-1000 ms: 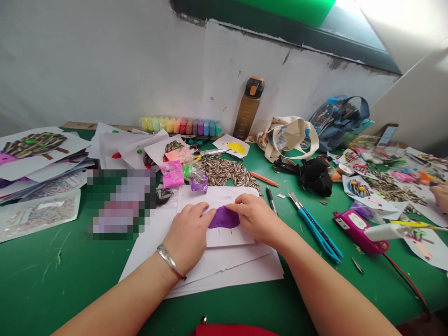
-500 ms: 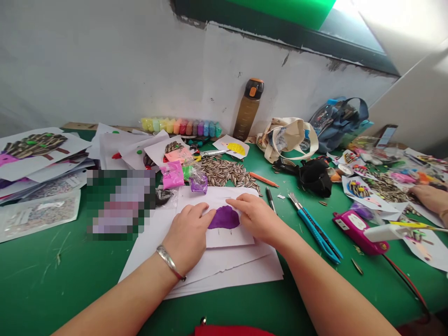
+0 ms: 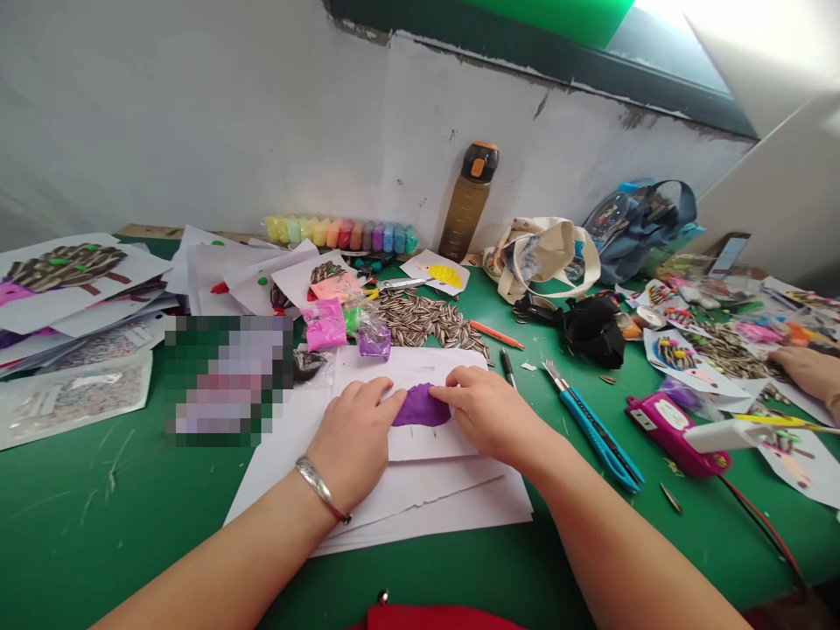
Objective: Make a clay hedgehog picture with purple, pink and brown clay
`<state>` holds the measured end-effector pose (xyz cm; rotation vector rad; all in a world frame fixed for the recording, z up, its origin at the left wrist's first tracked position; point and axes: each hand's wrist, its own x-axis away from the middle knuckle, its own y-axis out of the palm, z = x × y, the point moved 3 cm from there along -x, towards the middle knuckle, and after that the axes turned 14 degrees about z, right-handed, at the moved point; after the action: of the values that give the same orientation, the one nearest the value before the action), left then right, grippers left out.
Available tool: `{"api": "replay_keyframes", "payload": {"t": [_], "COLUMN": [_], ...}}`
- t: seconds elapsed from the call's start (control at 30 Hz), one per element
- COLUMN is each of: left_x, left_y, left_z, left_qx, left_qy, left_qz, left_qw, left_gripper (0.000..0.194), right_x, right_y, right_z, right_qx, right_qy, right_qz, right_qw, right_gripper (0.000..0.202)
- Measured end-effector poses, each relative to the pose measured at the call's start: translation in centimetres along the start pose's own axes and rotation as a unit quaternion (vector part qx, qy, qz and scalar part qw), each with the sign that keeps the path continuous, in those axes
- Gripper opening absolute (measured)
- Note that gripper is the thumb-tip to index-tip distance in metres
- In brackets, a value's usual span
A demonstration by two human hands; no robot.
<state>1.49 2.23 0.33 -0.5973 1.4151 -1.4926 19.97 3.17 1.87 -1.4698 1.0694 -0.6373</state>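
A flat patch of purple clay point(image 3: 421, 408) lies spread on a small white sheet point(image 3: 437, 448), with short pencil strokes below its lower edge. My left hand point(image 3: 354, 433) rests on the paper at the left, its thumb touching the clay's left edge and its fingers stretched out. From the other side, my right hand point(image 3: 493, 415) presses a fingertip on the clay's upper right edge; its fingers are apart and some are hidden underneath. Neither hand lifts anything. Larger white sheets point(image 3: 459, 512) lie beneath, one with a torn edge.
Striped sunflower seeds point(image 3: 420, 319), a purple tub point(image 3: 374, 343) and an orange pencil point(image 3: 497, 334) lie beyond the paper. To the right are a pen point(image 3: 507, 367), a blue cutter point(image 3: 594, 429) and a magenta glue gun point(image 3: 675, 435). Another person's hand point(image 3: 804, 372) is at far right.
My right fingertip has moved from above the clay's upper edge down onto its upper right part. My left hand has hardly moved.
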Motion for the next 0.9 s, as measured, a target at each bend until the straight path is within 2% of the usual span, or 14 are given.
{"api": "replay_keyframes", "payload": {"t": [0.23,0.47,0.53,0.67,0.77,0.9], "left_x": [-0.1,0.0,-0.1,-0.1,-0.1,-0.1], "left_y": [-0.1,0.0,0.0,-0.1,-0.1,-0.1], "left_z": [0.0,0.0,0.0,0.0,0.0,0.0], "left_qx": [-0.003,-0.004,0.000,0.002,0.003,0.003], "left_qy": [0.003,-0.001,-0.002,-0.005,-0.005,-0.003], "left_qz": [-0.008,-0.002,-0.004,-0.011,-0.011,-0.008], "left_qw": [1.000,1.000,1.000,1.000,1.000,1.000], "left_gripper": [0.052,0.054,0.054,0.053,0.054,0.055], "right_x": [-0.4,0.2,0.4,0.4,0.3,0.0], "right_y": [0.0,0.1,0.0,-0.4,-0.5,-0.5], "right_z": [0.1,1.8,1.7,0.7,0.3,0.2], "right_qx": [-0.024,-0.164,-0.146,-0.035,0.014,0.009], "right_qy": [0.016,0.074,0.055,-0.003,-0.002,0.008], "right_qz": [0.012,0.045,0.032,0.004,-0.005,-0.007], "right_qw": [1.000,0.983,0.987,0.999,1.000,1.000], "right_gripper": [0.041,0.052,0.054,0.052,0.047,0.043]}}
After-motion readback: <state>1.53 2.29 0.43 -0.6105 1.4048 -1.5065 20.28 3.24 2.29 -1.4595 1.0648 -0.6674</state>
